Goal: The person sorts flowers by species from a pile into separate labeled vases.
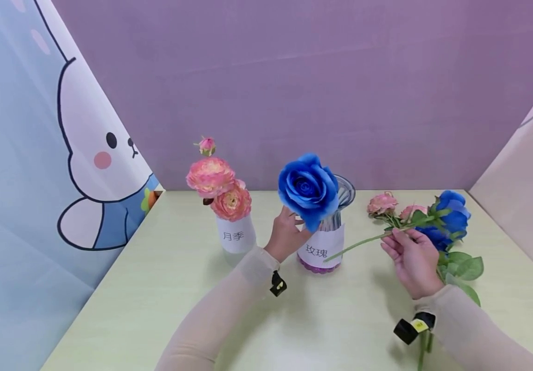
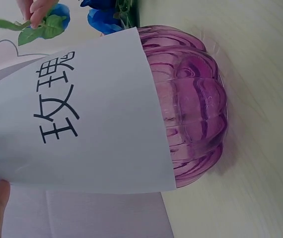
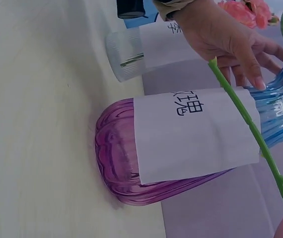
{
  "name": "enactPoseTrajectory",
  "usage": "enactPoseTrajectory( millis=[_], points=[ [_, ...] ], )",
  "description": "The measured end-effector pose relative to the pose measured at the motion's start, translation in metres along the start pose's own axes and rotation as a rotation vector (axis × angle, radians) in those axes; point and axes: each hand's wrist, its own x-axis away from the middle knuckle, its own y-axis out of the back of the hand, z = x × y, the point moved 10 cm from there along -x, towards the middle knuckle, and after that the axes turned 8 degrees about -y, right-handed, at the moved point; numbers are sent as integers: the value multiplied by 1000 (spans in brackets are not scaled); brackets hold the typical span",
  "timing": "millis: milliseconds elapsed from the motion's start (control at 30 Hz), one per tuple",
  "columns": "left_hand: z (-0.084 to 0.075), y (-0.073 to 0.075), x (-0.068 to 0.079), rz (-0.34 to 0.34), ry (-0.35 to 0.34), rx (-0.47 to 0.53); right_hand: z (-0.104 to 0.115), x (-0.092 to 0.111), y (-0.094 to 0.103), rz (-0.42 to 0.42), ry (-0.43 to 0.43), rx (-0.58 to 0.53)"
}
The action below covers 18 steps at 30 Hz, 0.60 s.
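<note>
My left hand (image 1: 287, 235) holds the flared blue neck of a purple-bottomed glass vase (image 2: 201, 99), thumb at its near side. A white paper label (image 2: 106, 114) with black characters wraps that vase. One large blue rose (image 1: 308, 188) covers part of the vase mouth in the head view; its stem is hidden. My right hand (image 1: 412, 262) pinches the green stem (image 3: 248, 121) of another blue rose (image 1: 454, 210). That bloom points away to the right, while the cut stem end reaches left, overlapping the label in the head view.
Left of my left hand stands a second labelled vase (image 1: 236, 234) with pink flowers (image 1: 212, 176). Beyond my right hand lie loose pink blooms (image 1: 382, 203) and another blue rose (image 1: 435, 238) with green leaves (image 1: 468, 268). A purple backdrop (image 1: 317, 93) rises behind the table.
</note>
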Motion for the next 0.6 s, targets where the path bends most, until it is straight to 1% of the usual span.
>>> enactPoseTrajectory(
  millis=[100, 200, 300, 400, 500, 600],
  points=[
    [2, -1, 0, 6, 29, 19, 7, -1, 3, -54, 34, -50],
    [3, -1, 0, 10, 46, 33, 17, -2, 2, -73, 84, -88],
    [2, -1, 0, 10, 37, 30, 28, -2, -1, -67, 138, -116],
    [3, -1, 0, 12, 47, 32, 37, -1, -3, -70, 174, -132],
    [5, -1, 1, 17, 65, 38, 42, 0, -6, -74, 194, -131],
    [7, -1, 2, 17, 83, 43, 46, 0, -13, -56, 200, -117]
  ],
)
